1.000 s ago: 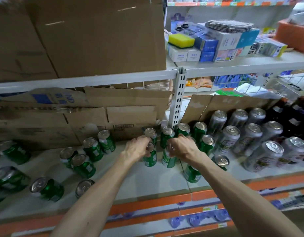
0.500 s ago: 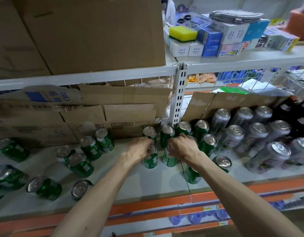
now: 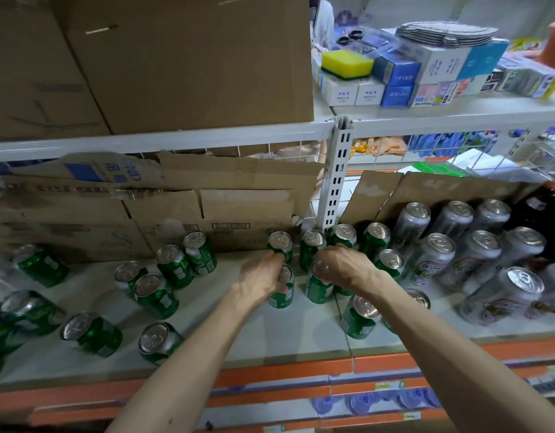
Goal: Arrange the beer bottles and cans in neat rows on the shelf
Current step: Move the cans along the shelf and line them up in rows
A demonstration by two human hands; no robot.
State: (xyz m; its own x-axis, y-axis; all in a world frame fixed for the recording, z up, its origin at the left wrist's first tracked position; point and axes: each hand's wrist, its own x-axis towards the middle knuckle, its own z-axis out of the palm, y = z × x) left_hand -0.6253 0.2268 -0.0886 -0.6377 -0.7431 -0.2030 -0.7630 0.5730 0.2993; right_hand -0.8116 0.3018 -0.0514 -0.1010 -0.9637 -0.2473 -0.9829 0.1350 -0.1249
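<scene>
Green cans (image 3: 319, 290) on the shelf (image 3: 213, 332), two upright just in front of the white post (image 3: 338, 189): left hand (image 3: 263, 278) curled round one, right hand (image 3: 345, 270) curled over the top of its neighbour. Probably full, so weighty, stiff yet dentable, smooth and slippery. Best held round the body below the rim and kept upright.

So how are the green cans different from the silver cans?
The green cans are short and green; the silver cans are taller and grey-white. The green cans stand scattered on the left and middle; the silver cans stand in rows on the right. Both kinds stand upright with shiny silver tops.
</scene>
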